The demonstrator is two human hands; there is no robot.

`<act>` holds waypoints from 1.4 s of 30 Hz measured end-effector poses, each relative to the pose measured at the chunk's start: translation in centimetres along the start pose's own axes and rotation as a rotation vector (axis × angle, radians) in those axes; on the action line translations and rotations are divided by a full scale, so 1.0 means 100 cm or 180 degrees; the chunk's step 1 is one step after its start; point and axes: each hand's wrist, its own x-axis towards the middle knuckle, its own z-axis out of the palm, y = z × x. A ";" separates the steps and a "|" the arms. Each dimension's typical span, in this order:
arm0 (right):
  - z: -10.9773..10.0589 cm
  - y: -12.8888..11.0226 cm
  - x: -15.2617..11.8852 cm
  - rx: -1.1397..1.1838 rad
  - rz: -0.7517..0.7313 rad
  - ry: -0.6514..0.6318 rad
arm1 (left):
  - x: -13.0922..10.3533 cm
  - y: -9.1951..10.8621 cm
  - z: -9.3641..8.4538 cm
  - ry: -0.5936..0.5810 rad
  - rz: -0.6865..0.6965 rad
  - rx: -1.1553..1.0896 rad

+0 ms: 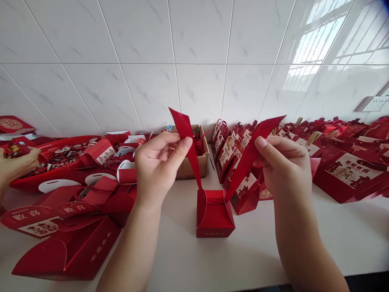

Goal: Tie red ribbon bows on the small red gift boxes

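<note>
A small red gift box [214, 217] stands upright on the white table in front of me, its flaps folded in at the top. A wide red ribbon [243, 172] comes up from the box top in two tails spread in a V. My left hand [161, 160] pinches the left tail between thumb and fingers, near its slanted end. The right tail is pinched the same way by my right hand [282, 162]. Both hands are raised above the box, apart from each other.
At left, red gift boxes [75, 243] stand before a red tray [24, 183] of packaged sweets, where another person's hand [18, 162] holds some. A cardboard box [190, 173] sits behind. Ribbon-handled boxes [349, 174] crowd the right, along the tiled wall [146, 93].
</note>
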 end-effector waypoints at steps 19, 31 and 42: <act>0.010 0.001 -0.003 0.0216 0.0044 -0.0195 | 0.001 -0.005 0.003 0.0021 -0.0318 -0.0014; 0.013 0.004 -0.005 0.0173 0.0034 -0.0249 | 0.003 -0.003 0.000 -0.0062 -0.0341 0.0001; 0.013 0.002 -0.006 0.0157 0.0109 -0.0239 | 0.003 -0.001 0.000 -0.0095 -0.0385 -0.0040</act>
